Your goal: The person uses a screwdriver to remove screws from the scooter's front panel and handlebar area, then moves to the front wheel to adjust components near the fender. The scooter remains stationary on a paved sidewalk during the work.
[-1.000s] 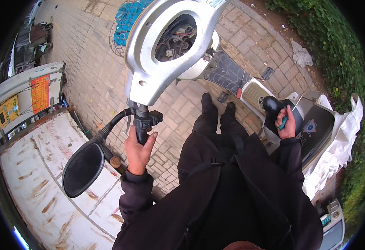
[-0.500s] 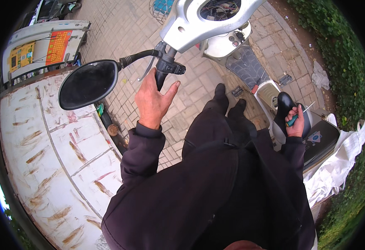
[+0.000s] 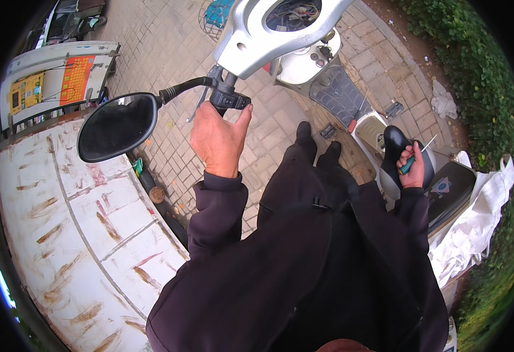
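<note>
My left hand (image 3: 217,141) is closed round the scooter's left handlebar grip, most of which it hides. Its thumb touches the black switch housing (image 3: 228,100). A brake lever (image 3: 197,105) and a round-cornered black mirror (image 3: 118,127) stick out to the left. Above them is the silver handlebar cover (image 3: 242,51), with an oval opening full of loose wires (image 3: 295,14). Over by the black seat (image 3: 395,146), my right hand (image 3: 412,170) holds a screwdriver (image 3: 408,166) by its teal handle, the shaft pointing up and right.
A red-handled tool (image 3: 352,124) with a thin shaft lies by the grey footboard (image 3: 340,91). White sheeting (image 3: 474,229) hangs near the dark box behind the seat. On the left stands a scuffed white panel surface (image 3: 81,234); a hedge (image 3: 491,105) runs along the right.
My left hand has closed round the grip, and its thumb has come up against the switch housing. My right hand still holds the screwdriver. The whole view has shifted slightly.
</note>
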The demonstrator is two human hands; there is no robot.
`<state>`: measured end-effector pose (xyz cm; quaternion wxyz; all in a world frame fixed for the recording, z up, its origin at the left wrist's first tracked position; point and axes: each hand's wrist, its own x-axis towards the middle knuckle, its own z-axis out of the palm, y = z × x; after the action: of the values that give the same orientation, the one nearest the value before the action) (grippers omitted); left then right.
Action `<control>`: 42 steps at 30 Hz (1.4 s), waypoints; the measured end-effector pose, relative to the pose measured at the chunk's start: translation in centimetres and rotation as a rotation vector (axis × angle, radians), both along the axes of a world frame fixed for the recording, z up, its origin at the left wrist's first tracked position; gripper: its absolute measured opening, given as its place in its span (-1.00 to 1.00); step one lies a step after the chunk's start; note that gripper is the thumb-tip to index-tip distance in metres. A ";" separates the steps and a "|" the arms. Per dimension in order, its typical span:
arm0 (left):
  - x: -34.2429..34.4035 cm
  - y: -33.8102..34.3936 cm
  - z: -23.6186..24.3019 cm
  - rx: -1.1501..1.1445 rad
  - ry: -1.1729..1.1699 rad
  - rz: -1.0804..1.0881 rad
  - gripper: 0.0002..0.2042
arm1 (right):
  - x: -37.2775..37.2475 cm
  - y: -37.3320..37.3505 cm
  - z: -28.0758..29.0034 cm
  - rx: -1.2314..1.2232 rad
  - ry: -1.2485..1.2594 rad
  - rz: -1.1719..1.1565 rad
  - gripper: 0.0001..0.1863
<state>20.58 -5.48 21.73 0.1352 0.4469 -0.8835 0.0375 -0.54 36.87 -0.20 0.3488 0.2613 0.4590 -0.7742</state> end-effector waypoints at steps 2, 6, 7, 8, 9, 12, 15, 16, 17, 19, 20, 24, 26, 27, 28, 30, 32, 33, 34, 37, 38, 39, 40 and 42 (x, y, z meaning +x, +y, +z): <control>-0.1 0.1 0.2 0.005 -0.014 0.016 -0.42 | 0.1 -0.1 0.1 -0.012 0.014 0.006 -0.66; -0.3 0.3 0.4 0.013 -0.008 0.024 -0.42 | 0.1 -0.2 0.2 0.005 0.013 0.005 -0.66; -0.3 0.3 0.4 0.005 0.007 0.017 -0.43 | 0.1 -0.2 0.2 -0.002 0.013 0.008 -0.66; -0.3 0.4 0.4 0.006 0.016 0.016 -0.43 | 0.1 -0.2 0.2 -0.007 0.011 0.009 -0.66; -0.3 0.4 0.4 0.007 0.024 0.013 -0.43 | 0.1 -0.2 0.2 -0.008 0.003 0.005 -0.66; -0.3 0.4 0.3 0.021 0.012 0.028 -0.43 | 0.1 -0.1 0.1 -0.009 -0.001 0.011 -0.65; -0.3 0.4 0.3 0.004 0.012 0.016 -0.43 | 0.1 -0.1 0.1 -0.001 -0.004 0.005 -0.64; -0.3 0.4 0.3 0.002 0.007 0.016 -0.43 | 0.2 -0.2 0.1 0.002 -0.001 0.003 -0.64; -0.3 0.4 0.3 -0.002 0.005 0.015 -0.43 | 0.2 -0.2 0.1 0.003 0.003 0.002 -0.64; -0.3 0.3 0.3 -0.005 0.006 0.015 -0.43 | 0.3 -0.2 0.2 -0.008 0.007 -0.002 -0.64; -0.3 0.3 0.4 -0.002 0.006 0.017 -0.43 | 0.3 -0.3 0.3 -0.006 -0.004 -0.010 -0.64; -0.3 0.3 0.3 0.002 -0.005 0.024 -0.43 | 0.3 -0.4 0.4 0.000 0.011 -0.006 -0.64; -0.3 0.3 0.1 -0.004 -0.003 0.031 -0.43 | 0.3 -0.4 0.4 -0.001 0.013 -0.012 -0.64; -0.3 0.3 0.1 -0.005 -0.004 0.032 -0.43 | 0.4 -0.4 0.4 -0.010 0.019 -0.004 -0.64; -0.2 0.3 0.0 -0.009 -0.009 0.038 -0.42 | 0.4 -0.4 0.3 -0.016 0.018 -0.004 -0.65; -0.2 0.3 0.0 -0.008 -0.020 0.039 -0.42 | 0.4 -0.3 0.2 -0.013 0.012 -0.024 -0.65; -0.3 0.3 0.1 -0.006 -0.027 0.028 -0.41 | 0.4 -0.3 0.0 0.012 0.019 -0.030 -0.65; -0.3 0.3 0.1 -0.002 -0.033 0.030 -0.41 | 0.4 -0.2 -0.1 0.009 0.020 -0.031 -0.65; -0.3 0.3 0.2 0.006 -0.035 0.031 -0.39 | 0.5 -0.2 -0.1 -0.003 0.029 -0.035 -0.64; -0.3 0.4 0.5 0.038 -0.057 0.083 -0.37 | 0.7 -0.4 -0.1 0.000 0.051 -0.043 -0.64; -0.3 0.3 0.6 0.035 -0.051 0.072 -0.37 | 0.7 -0.5 0.0 0.010 0.060 -0.053 -0.63; -0.3 0.3 0.7 0.036 -0.047 0.059 -0.36 | 0.8 -0.7 0.2 0.019 0.070 -0.068 -0.63; -0.2 0.3 0.7 0.039 -0.044 0.043 -0.36 | 1.0 -0.9 0.4 0.006 0.093 -0.079 -0.63; -0.1 0.1 0.9 0.082 -0.066 0.039 -0.35 | 1.6 -1.4 0.9 0.025 0.107 -0.125 -0.63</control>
<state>20.47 -5.40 22.65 0.0870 0.4676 -0.8795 0.0186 1.09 35.50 0.66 0.2713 0.2519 0.4695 -0.8015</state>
